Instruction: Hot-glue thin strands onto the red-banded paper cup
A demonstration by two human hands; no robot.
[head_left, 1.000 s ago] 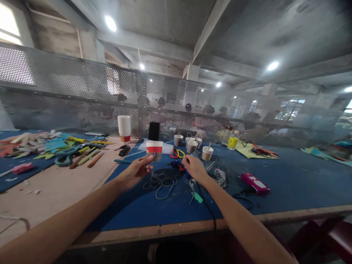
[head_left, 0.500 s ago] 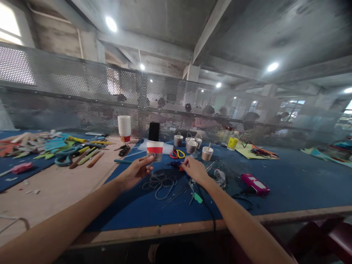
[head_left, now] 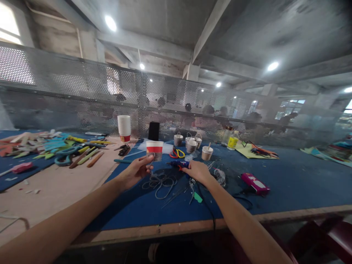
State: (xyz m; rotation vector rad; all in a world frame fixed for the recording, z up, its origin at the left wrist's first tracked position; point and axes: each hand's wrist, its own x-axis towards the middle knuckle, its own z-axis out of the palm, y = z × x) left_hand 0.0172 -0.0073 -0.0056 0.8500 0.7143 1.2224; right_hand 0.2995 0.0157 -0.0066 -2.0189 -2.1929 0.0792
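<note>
My left hand (head_left: 137, 168) is closed on a white and red paper cup (head_left: 154, 147), its lower part wrapped in grey cord. The cup is held just above the table. To the right, my right hand (head_left: 199, 171) is closed around the back of a blue glue gun (head_left: 180, 164) with an orange trigger; its nozzle points left, towards the cup. Loose grey cord (head_left: 162, 183) lies in loops on the blue mat between the two hands. Red and yellow scissors (head_left: 177, 153) rest just beyond the glue gun.
Several cord-wrapped cups (head_left: 191, 146) stand behind my right hand. A stack of paper cups (head_left: 124, 127) and a black phone (head_left: 154, 131) are at the back. Tools and gloves (head_left: 57, 145) cover the left side. A magenta device (head_left: 255, 184) sits right, near the bottle (head_left: 233, 141).
My right hand has shifted slightly right, towards the back of the glue gun, and more of the gun's body shows. My left hand and the cup have hardly moved.
</note>
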